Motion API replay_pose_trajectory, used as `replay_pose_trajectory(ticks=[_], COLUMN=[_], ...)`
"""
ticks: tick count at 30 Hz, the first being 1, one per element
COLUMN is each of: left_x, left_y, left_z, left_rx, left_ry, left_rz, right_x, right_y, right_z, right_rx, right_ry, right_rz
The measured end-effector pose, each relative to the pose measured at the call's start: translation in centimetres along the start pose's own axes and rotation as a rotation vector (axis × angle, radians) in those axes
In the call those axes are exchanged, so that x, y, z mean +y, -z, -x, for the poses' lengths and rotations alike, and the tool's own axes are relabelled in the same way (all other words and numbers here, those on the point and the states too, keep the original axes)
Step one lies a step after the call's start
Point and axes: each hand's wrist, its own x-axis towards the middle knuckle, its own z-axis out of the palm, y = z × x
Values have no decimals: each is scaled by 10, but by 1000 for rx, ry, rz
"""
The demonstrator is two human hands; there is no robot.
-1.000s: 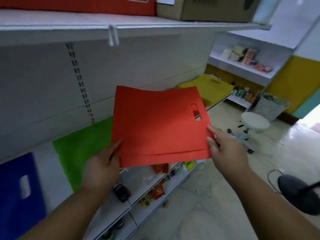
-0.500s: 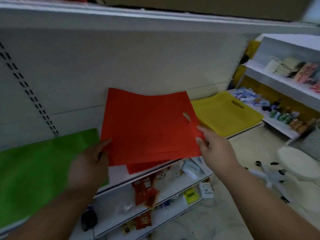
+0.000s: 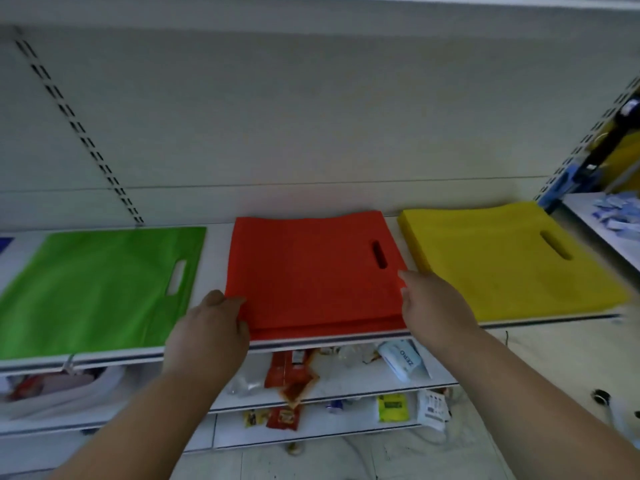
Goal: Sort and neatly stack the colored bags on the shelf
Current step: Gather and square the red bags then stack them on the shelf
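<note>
A stack of red bags lies flat on the white shelf, between a green bag stack on the left and a yellow bag stack on the right. My left hand grips the red stack's front left corner, thumb on top. The fingers of my right hand touch the red stack's right edge near the front corner, just below the handle slot. A sliver of a blue bag shows at the far left edge.
The shelf above overhangs the top of the view. Lower shelves hold snack packets, a white tube and small boxes. A neighbouring shelf unit stands at the right. Tiled floor lies below.
The red bags went from held in the air down onto the shelf, flat on the red stack. Both hands moved with them and now sit at the stack's front corners.
</note>
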Motion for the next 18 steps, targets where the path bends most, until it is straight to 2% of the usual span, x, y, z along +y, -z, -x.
replay_pose_trajectory(ticks=[5, 12, 18], left_x=[2, 12, 0], left_y=[1, -7, -7], left_z=[2, 1, 19], left_rx=[-38, -39, 119], left_ry=[33, 39, 48], left_rz=[-72, -156, -110], right_x=[0, 2, -20], right_y=[-11, -14, -5], right_z=[2, 0, 9], right_rx=[-18, 37, 143], right_ry=[35, 60, 148], right_rz=[78, 204, 204])
